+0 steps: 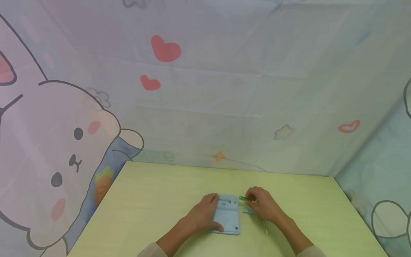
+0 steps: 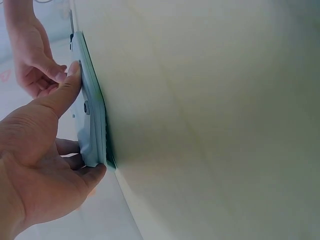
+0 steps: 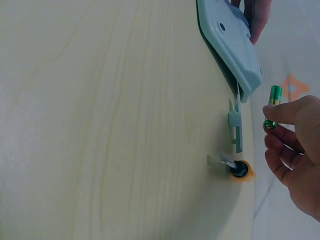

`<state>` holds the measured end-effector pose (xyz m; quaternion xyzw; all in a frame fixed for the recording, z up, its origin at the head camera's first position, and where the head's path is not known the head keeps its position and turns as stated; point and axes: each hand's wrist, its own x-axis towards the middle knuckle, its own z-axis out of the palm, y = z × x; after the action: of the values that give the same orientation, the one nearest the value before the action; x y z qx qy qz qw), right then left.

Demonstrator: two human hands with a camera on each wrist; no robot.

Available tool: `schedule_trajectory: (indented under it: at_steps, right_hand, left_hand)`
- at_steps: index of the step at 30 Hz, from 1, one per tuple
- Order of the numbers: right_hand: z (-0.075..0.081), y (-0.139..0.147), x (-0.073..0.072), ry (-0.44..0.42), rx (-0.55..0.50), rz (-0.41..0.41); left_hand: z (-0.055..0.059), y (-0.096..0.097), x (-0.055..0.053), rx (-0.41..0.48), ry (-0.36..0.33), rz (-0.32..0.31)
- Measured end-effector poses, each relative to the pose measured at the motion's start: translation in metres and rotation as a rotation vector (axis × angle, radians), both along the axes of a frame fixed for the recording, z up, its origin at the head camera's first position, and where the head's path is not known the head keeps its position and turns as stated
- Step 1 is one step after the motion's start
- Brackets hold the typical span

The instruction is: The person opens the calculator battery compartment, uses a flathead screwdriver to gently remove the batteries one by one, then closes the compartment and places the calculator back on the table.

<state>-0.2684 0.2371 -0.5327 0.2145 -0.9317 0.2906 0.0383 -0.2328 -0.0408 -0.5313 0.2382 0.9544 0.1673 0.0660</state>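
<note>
Battery, small shiny green cylinder with a gold-toned band (image 3: 274, 97): pinched in the right grip, raised above the worktop, one end pointing towards the device; near the far right corner of the device, a gap between them in the right wrist view.
Right grip (image 1: 264, 204): bare hand, thumb and index finger clamped on the battery, remaining fingers loosely curled.
Left grip (image 1: 201, 215): bare hand grasping the left side of the device, thumb on the near part, fingers at the far part.
Device, pale blue flat plastic body with rounded corners (image 1: 227, 218): lying on the worktop between the two grips; narrow recess near the far edge, its contents too small to read; dark round spots near two right-hand corners.
Cover, small pale blue plastic piece with a raised tab (image 3: 234, 120): on the worktop just beside the device, below the battery.
Screwdriver, orange-and-black handle with metal shaft (image 3: 240, 169): on the worktop near the cover; handle hidden by the right grip in the head view, shaft visible.
Obstruction: left grip overlaps the left edge of the device.
Worktop, pale yellow wood-grain surface (image 1: 160, 200): backed by a pastel printed fabric backdrop with red hearts (image 1: 224, 89).
</note>
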Motion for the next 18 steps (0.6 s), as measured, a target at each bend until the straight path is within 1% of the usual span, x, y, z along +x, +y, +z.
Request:
schedule_trajectory:
  at_steps: [5,9,18]
  right_hand:
    - [-0.0008,0.0004,-0.0006,-0.038,-0.003,-0.016]
    - [-0.0025,0.0008,-0.0006,-0.041,-0.008,-0.03]
    - [-0.0051,-0.0001,0.0012,-0.036,-0.023,-0.09]
  left_hand:
    - [-0.0015,-0.0005,-0.0006,-0.011,0.009,-0.008]
    - [-0.0026,-0.0006,-0.0014,-0.008,0.006,-0.007]
    - [-0.0028,-0.0007,-0.0017,-0.011,0.015,-0.014]
